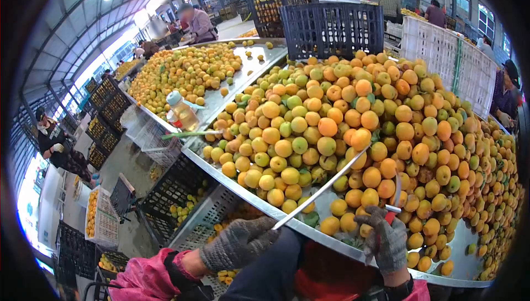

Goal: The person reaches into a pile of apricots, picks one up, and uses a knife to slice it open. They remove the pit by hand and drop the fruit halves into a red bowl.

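Observation:
My left hand (238, 243), in a grey knit glove, is closed on the near end of a thin white stick (323, 189) at the metal table's front edge. The stick slants up to the right, its far tip against the heaped orange and green fruit (327, 127). To the right, my right hand (385, 240), gloved too, is wrapped round the red handle of a small curved knife (397, 190), its blade pointing up in front of the fruit. Some fruits lie just beside the right hand on the metal table (259, 206).
Behind the heap stand a black crate (333, 29) and a white crate (448, 61). A bottle (182, 111) stands at the left beside another fruit pile (190, 69). Black crates (171, 196) sit below left. Several people are around, one standing at left (58, 146).

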`<action>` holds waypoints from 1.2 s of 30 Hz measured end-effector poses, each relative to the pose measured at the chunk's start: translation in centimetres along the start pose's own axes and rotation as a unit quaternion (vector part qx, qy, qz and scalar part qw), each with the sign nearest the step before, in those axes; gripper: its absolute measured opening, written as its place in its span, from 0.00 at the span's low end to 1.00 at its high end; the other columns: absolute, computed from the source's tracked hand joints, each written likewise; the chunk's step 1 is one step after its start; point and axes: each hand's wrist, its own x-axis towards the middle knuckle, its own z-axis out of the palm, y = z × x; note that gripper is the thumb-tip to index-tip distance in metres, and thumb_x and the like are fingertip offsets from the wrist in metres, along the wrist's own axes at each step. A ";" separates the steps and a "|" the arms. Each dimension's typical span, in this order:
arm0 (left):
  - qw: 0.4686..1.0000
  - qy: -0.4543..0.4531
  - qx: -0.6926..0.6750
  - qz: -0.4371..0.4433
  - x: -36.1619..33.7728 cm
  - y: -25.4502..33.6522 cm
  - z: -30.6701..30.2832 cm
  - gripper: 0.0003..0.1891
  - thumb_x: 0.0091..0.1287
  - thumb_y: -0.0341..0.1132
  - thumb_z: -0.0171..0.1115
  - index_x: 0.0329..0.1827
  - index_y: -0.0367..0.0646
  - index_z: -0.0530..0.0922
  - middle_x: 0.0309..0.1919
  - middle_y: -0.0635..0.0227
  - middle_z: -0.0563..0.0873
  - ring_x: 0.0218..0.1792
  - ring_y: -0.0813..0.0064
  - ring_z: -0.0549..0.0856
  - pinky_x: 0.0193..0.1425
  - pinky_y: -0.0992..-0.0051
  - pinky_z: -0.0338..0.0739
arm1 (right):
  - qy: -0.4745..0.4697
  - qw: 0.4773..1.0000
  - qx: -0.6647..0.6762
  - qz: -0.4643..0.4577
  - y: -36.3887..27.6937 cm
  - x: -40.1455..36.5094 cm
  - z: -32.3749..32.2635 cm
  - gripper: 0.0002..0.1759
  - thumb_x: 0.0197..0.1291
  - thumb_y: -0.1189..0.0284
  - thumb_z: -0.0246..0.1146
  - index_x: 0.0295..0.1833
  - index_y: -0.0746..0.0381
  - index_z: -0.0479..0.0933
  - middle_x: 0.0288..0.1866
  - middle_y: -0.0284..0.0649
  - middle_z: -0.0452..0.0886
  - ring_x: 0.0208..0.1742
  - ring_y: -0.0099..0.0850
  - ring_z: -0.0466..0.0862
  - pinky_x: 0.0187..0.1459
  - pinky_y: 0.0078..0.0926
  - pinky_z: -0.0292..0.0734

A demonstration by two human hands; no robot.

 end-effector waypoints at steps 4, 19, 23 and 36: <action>0.997 -0.044 0.028 -0.056 -0.1 0.5 -0.8 0.16 0.72 0.37 0.55 0.56 0.36 0.77 0.35 0.54 0.86 0.36 0.63 0.87 0.42 0.68 0.78 | 0.000 0.998 0.049 0.044 -2.1 1.9 1.7 0.22 0.61 0.66 0.62 0.55 0.72 0.74 0.41 0.48 0.87 0.12 0.20 0.72 0.13 0.17 0.66; 0.993 -0.072 0.044 -0.080 -11.8 -3.6 -5.4 0.18 0.68 0.33 0.64 0.57 0.33 0.78 0.38 0.58 0.87 0.36 0.72 0.87 0.41 0.74 0.79 | -0.062 0.905 0.403 0.123 1.4 9.2 6.6 0.15 0.66 0.65 0.60 0.52 0.63 0.77 0.35 0.36 0.83 0.15 0.16 0.64 0.12 0.16 0.57; 0.993 -0.041 0.104 0.027 -11.6 -4.9 -5.9 0.17 0.66 0.33 0.65 0.55 0.35 0.79 0.27 0.56 0.84 0.27 0.60 0.85 0.31 0.66 0.76 | -0.055 0.910 0.377 0.165 1.9 11.8 6.7 0.09 0.68 0.65 0.60 0.47 0.59 0.77 0.34 0.35 0.82 0.15 0.15 0.62 0.13 0.17 0.54; 1.000 -0.015 -0.004 -0.011 -14.8 -5.7 -8.7 0.10 0.65 0.29 0.66 0.47 0.37 0.83 0.22 0.65 0.79 0.23 0.73 0.77 0.28 0.70 0.69 | 0.039 0.907 0.392 0.145 0.6 6.5 13.1 0.09 0.67 0.66 0.60 0.46 0.60 0.77 0.34 0.39 0.82 0.16 0.18 0.68 0.14 0.19 0.62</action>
